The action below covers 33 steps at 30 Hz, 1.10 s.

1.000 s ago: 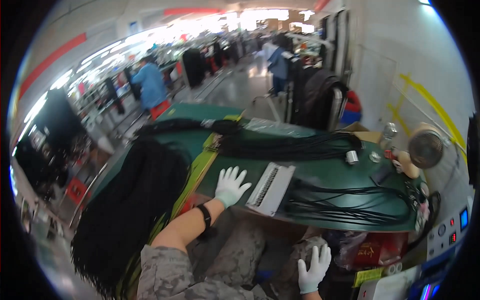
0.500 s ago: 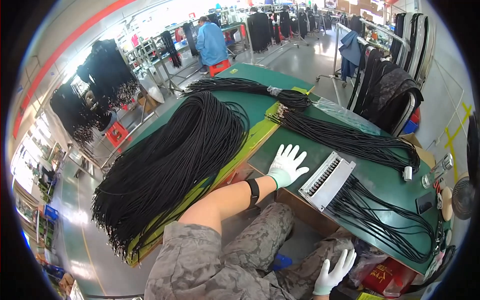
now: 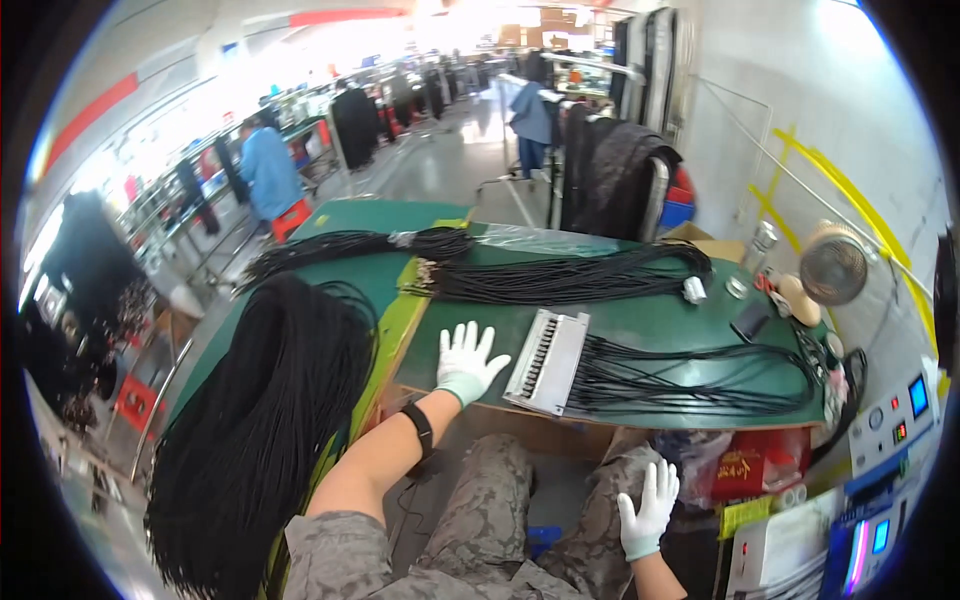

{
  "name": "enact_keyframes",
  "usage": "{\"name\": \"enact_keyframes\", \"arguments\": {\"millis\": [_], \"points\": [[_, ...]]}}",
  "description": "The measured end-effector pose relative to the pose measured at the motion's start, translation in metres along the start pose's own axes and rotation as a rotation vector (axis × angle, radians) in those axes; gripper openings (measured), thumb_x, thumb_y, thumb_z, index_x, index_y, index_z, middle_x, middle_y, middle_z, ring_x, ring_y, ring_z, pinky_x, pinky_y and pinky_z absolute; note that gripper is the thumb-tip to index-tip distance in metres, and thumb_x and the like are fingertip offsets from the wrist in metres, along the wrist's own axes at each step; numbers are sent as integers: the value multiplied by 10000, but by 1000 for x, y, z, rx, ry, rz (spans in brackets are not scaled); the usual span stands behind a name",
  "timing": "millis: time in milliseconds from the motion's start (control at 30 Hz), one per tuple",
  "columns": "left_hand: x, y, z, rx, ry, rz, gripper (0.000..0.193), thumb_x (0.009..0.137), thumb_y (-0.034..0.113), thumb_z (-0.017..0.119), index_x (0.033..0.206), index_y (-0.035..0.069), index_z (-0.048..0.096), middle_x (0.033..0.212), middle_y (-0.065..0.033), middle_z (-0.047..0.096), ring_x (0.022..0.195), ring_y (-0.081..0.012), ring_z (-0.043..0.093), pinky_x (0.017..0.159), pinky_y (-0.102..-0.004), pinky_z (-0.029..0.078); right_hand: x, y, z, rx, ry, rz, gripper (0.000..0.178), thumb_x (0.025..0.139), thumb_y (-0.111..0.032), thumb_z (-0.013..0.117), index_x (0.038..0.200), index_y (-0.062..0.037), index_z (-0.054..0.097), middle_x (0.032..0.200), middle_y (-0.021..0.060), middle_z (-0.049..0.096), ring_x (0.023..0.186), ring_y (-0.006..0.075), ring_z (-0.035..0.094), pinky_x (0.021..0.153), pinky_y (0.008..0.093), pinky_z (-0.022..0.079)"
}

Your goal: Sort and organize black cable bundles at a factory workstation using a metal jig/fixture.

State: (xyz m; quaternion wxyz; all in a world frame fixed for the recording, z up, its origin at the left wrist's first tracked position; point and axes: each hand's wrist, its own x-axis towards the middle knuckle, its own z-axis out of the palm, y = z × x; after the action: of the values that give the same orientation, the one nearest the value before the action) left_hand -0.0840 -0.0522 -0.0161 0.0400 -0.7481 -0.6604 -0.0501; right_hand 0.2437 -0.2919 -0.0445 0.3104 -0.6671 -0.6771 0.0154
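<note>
In a white glove, my left hand point(image 3: 468, 360) lies flat on the green tabletop with its fingers spread. Just right of it sits a silver metal fixture point(image 3: 548, 362) with a row of dark slots. Several black cables point(image 3: 690, 378) run out of its right side across the table. My right hand point(image 3: 648, 508), gloved too, is over my right knee below the table edge, fingers stretched and holding nothing. A big heap of black cables point(image 3: 270, 400) lies to the left of my left arm.
Two tied black cable bundles point(image 3: 570, 276) point(image 3: 360, 248) lie along the far side. A phone point(image 3: 749, 322), scissors point(image 3: 770, 290) and a fan point(image 3: 834, 268) are at the right. Control boxes point(image 3: 890, 420) stand at lower right. A person in blue point(image 3: 268, 172) sits at far left.
My view has swung to the right, so the table shifts left and the control boxes come into sight. Both hands stay open, the left still on the tabletop.
</note>
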Motion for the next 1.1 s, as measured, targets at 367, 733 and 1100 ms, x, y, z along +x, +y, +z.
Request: {"name": "enact_keyframes", "arguments": {"millis": [367,733,1100], "points": [[30,-6,-2,-3,147,11,651,926,534,392,1433,130,342,1479,-186,298,1361,-399,247,1104,-539,160,-4,3,-17,-85,65,104,654,810,-384,627,1307,6,458,1384,242,391,1309,418,323,1090,519,216],[26,-8,21,138,350,61,664,938,518,379,1475,149,250,1503,-177,252,1385,-350,229,1130,-482,139,-6,9,-22,-60,65,146,637,829,-409,614,1328,-46,457,1380,233,401,1307,401,340,1100,494,227],[24,-10,3,91,16,62,674,939,509,393,1489,167,204,1509,-180,237,1389,-347,221,1139,-471,127,0,6,-15,-29,32,125,635,833,-418,600,1328,-48,458,1373,230,410,1299,390,358,1093,496,243]]}}
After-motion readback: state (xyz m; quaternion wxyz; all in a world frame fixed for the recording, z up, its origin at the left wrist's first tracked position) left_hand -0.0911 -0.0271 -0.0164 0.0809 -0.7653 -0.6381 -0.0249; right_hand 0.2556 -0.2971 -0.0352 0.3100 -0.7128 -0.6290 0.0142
